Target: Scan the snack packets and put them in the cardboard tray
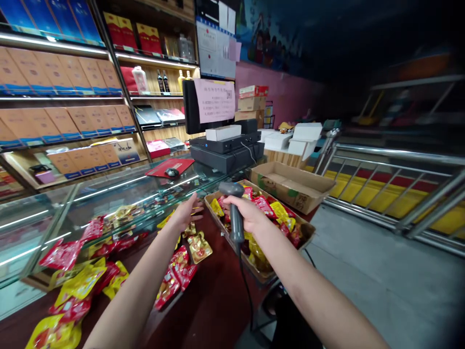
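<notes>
From the head view, the right hand (243, 215) is closed around the grip of a grey corded barcode scanner (237, 228), held just above a cardboard tray (218, 225) heaped with red and yellow snack packets (265, 206). Its cable (247, 291) drops from the scanner's base past the tray. The left hand (185, 213) is open, fingers spread, just left of the tray and above loose packets (183, 274) strewn on the dark red bench (203, 310). Further left of that hand stands a glass display case (109, 203); beyond the right hand, an open cardboard box (290, 186) sits behind the tray.
</notes>
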Demonstrator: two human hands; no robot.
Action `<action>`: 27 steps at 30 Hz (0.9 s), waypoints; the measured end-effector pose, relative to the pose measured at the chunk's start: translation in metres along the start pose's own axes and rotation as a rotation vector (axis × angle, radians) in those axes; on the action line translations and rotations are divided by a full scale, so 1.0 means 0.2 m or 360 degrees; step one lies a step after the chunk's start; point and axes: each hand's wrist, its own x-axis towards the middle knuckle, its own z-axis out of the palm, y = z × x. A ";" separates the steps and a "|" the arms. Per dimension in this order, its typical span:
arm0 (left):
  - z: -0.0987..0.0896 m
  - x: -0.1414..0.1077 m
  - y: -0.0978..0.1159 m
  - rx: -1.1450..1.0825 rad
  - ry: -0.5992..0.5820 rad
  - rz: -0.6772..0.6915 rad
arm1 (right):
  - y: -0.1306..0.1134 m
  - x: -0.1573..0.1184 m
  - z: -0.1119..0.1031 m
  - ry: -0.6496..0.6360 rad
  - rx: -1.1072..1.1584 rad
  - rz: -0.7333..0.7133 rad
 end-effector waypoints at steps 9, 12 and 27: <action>-0.42 -0.35 -0.19 -0.0231 0.0103 -0.0116 | 0.42 -0.09 0.28 -0.0130 -0.0067 0.0290; -0.53 -0.46 -0.26 -0.0262 0.0090 -0.0186 | 0.56 -0.12 0.29 -0.0224 -0.0049 0.0393; -0.45 -0.53 -0.40 -0.0305 0.0067 -0.0208 | 0.74 -0.15 0.30 -0.0173 0.0156 0.0654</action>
